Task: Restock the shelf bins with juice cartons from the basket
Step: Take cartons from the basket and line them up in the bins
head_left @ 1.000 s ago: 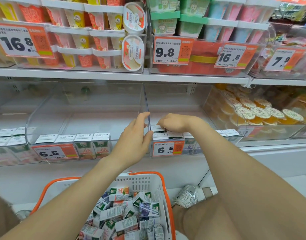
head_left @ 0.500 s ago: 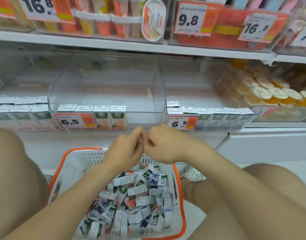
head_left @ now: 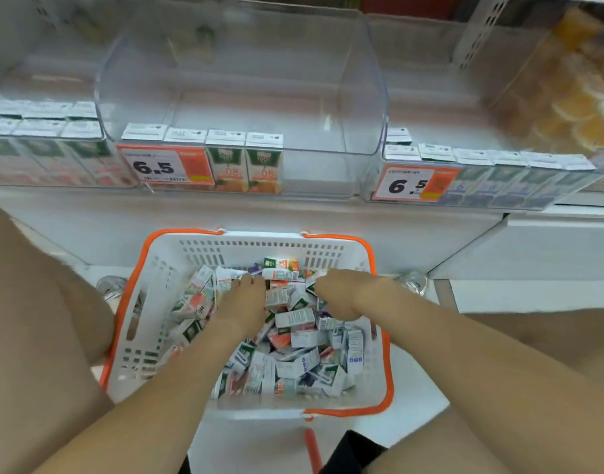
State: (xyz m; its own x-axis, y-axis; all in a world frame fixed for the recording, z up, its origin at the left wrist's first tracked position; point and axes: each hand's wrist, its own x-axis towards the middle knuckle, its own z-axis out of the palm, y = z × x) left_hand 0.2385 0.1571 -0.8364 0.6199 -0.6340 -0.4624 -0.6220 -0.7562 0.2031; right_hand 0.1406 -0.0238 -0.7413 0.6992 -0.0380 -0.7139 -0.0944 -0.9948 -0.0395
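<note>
left hand (head_left: 244, 302) in basket (head_left: 150, 336), fingers bent into juice cartons (head_left: 295, 318), hold unclear | right hand (head_left: 338, 295) likewise, grip cannot tell | shelf bin (head_left: 375, 97) above basket, part filled

A white store shelf (head_left: 225, 213) spans the far side, with a perforated metal upright (head_left: 481, 32) at the far right. Below it lies pale, glossy floor (head_left: 533, 295) under soft, even light.

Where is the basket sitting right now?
Head view, bottom centre: the basket sits on the floor below the clear middle bin, with the left hand and right hand among its cartons.
</note>
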